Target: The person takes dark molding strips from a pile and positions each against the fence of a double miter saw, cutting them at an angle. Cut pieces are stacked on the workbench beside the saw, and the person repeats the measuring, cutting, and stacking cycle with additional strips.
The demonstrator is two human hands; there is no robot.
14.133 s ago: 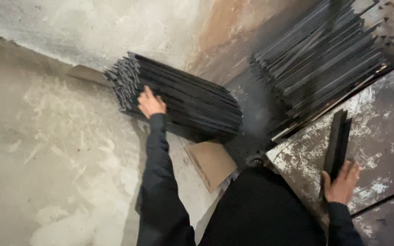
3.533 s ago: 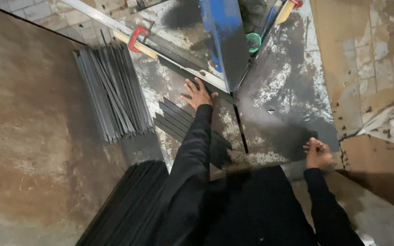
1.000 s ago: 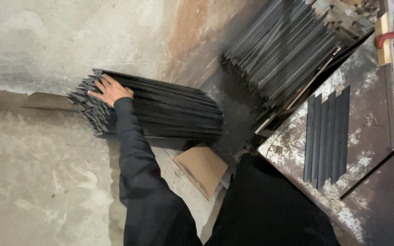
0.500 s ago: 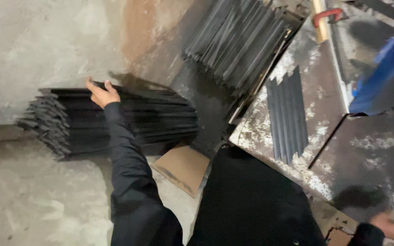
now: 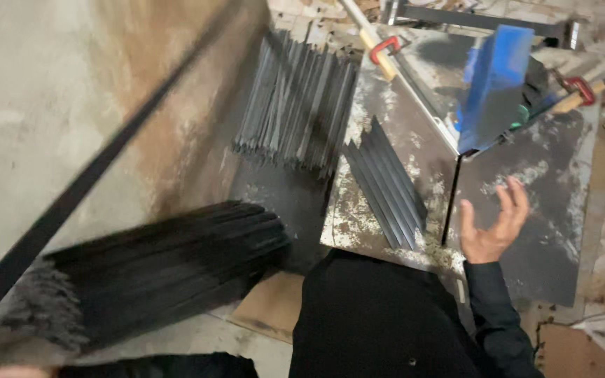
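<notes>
**One strip in the air, a handful on the table, big stacks still waiting**

So from where I'm standing, this looks early-to-middle at best. There's a small row of dark metal strips [image 5: 385, 185] already laid side by side on the stained metal table [image 5: 526, 231], touching each other, just beside the table's left edge. That's the done part as far as I can see. What's left is a lot: the big floor stack [image 5: 155, 269] down by the concrete wall looks barely dented, and there's a second bundle [image 5: 295, 105] lying further back, just beside the table's far-left corner.

The thing in hand right now is one long strip [image 5: 99, 164], blurred from movement. Its long axis runs on a diagonal, low end at the bottom-left corner of the view, high end pointing up and right toward the far bundle. It's well above the floor stack and not yet over the table.

The left hand [image 5: 5, 371] is barely in view at the bottom-left edge, right where the strip's low end runs out of shot, so my guess is it's gripping it, but honestly I can't tell. The right hand [image 5: 493, 225] is empty, fingers spread, palm up, hovering over the table near the blue saw guard [image 5: 495, 87], close to the laid-out row but not touching it
</notes>
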